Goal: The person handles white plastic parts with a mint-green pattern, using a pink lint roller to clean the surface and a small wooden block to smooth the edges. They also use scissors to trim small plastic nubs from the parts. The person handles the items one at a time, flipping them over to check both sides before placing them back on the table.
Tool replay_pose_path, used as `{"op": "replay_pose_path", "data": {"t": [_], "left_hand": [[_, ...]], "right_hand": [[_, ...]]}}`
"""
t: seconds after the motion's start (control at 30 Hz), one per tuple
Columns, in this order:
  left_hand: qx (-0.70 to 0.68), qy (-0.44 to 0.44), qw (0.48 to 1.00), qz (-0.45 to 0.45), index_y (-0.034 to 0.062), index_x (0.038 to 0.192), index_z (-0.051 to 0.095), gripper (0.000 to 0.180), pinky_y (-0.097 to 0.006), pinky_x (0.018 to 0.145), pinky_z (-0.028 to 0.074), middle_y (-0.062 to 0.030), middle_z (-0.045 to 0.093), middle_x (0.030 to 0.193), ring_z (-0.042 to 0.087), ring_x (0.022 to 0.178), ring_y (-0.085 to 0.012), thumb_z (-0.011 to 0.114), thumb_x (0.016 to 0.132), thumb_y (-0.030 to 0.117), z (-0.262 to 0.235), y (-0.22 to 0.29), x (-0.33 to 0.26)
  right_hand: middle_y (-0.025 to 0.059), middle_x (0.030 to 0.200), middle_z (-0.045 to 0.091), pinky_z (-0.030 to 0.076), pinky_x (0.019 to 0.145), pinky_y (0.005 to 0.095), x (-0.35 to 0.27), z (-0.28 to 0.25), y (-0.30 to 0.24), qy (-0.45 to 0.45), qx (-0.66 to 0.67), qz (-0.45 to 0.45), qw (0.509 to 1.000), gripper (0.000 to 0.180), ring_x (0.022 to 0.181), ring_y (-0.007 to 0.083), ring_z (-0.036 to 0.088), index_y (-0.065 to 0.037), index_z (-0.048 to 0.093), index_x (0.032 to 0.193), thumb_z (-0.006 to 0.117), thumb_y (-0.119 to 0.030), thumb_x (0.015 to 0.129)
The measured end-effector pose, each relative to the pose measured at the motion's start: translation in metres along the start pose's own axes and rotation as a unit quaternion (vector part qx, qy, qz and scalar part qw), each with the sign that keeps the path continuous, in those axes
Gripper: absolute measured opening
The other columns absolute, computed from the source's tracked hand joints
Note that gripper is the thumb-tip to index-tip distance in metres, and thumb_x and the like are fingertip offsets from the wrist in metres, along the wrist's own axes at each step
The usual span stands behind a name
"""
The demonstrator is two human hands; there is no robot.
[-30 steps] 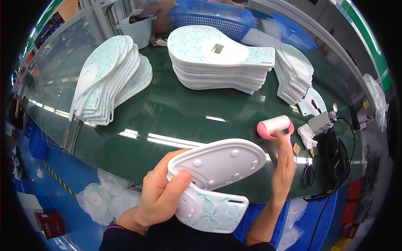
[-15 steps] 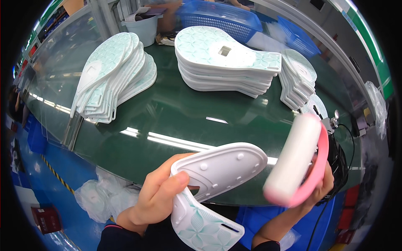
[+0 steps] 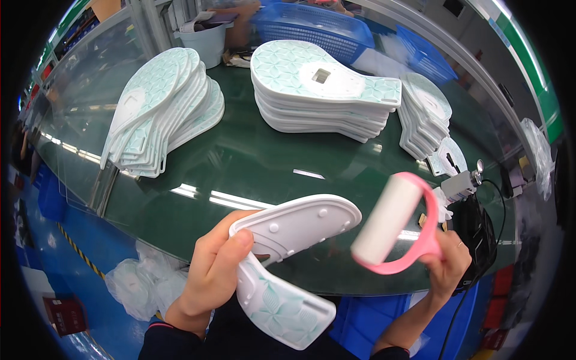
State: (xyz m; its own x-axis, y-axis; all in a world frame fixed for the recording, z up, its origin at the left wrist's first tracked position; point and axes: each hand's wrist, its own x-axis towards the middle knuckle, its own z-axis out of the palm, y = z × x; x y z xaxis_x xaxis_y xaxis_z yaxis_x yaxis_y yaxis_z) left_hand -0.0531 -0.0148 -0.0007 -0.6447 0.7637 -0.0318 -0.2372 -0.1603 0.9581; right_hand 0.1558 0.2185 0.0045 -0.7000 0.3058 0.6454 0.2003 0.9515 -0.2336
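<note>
My left hand [image 3: 216,267] grips a white moulded plastic piece [image 3: 300,225] at its bend, thumb on the front edge. One half shows a plain inner face with small round pegs; the lower half, angled downward, carries a pale green flower pattern. My right hand [image 3: 449,261] is closed round the handle of a lint roller [image 3: 390,225] with a pink frame and white roll. The roller is held tilted, to the right of the plastic piece and apart from it. My right fingers are partly hidden behind the handle.
Stacks of similar patterned pieces stand on the green table [image 3: 264,162]: a left stack [image 3: 162,108], a middle stack [image 3: 324,96] and a right stack [image 3: 423,108]. A blue basket [image 3: 312,27] and a pale bucket [image 3: 204,45] are behind. A small bottle [image 3: 459,185] and black cable are at right.
The lint roller has swung left, closer to the plastic piece, and its pink frame now faces me more openly. My left hand and the piece have shifted slightly left.
</note>
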Motion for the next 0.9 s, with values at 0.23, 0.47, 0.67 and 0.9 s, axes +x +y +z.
{"op": "replay_pose_path", "data": {"t": [0.23, 0.47, 0.67, 0.9], "left_hand": [[0.006, 0.078, 0.997, -0.001, -0.0113, 0.104, 0.048, 0.042, -0.032, 0.071, 0.051, -0.0186, 0.057, 0.092, 0.059, 0.082, -0.0229, 0.04, 0.08, 0.022, 0.017, 0.013, -0.004], [-0.03, -0.03, 0.998, 0.034, -0.0074, 0.114, 0.044, 0.035, -0.029, 0.081, 0.044, -0.0152, 0.054, 0.106, 0.053, 0.096, -0.0175, 0.038, 0.091, 0.018, 0.012, 0.007, -0.004], [0.046, 0.061, 0.977, 0.198, -0.005, 0.111, 0.047, 0.033, -0.018, 0.068, 0.041, -0.0066, 0.057, 0.089, 0.052, 0.078, -0.0069, 0.044, 0.091, 0.021, 0.017, -0.009, 0.009], [0.094, 0.095, 0.953, 0.273, -0.0066, 0.119, 0.035, 0.064, -0.018, 0.064, 0.041, -0.0069, 0.057, 0.077, 0.053, 0.068, -0.009, 0.048, 0.084, 0.046, 0.028, -0.019, 0.013]], "right_hand": [[0.0004, 0.065, 0.049, 0.032, 0.051, 0.02, -0.032, 0.049, 0.047, 0.023, 0.076, 0.414, 0.907, 0.026, 0.057, 0.0059, 0.039, 0.0, 0.058, 0.103, 0.049, -0.021, 0.089], [0.0156, 0.133, 0.033, 0.023, 0.102, 0.0382, -0.024, 0.049, -0.01, 0.041, 0.122, 0.278, 0.952, 0.056, 0.124, 0.0267, 0.031, 0.003, 0.036, 0.127, 0.043, -0.037, 0.088], [0.0221, 0.126, 0.041, 0.025, 0.1, 0.0375, -0.023, 0.059, -0.099, -0.105, 0.616, 0.278, 0.729, 0.112, 0.118, 0.0286, 0.039, 0.005, 0.019, 0.132, 0.054, -0.073, 0.061], [0.0113, 0.093, 0.06, 0.045, 0.074, 0.0243, -0.044, 0.085, -0.115, 0.044, 0.52, 0.348, 0.779, 0.043, 0.083, 0.0134, 0.057, 0.005, 0.049, 0.102, 0.073, -0.001, 0.066]]}}
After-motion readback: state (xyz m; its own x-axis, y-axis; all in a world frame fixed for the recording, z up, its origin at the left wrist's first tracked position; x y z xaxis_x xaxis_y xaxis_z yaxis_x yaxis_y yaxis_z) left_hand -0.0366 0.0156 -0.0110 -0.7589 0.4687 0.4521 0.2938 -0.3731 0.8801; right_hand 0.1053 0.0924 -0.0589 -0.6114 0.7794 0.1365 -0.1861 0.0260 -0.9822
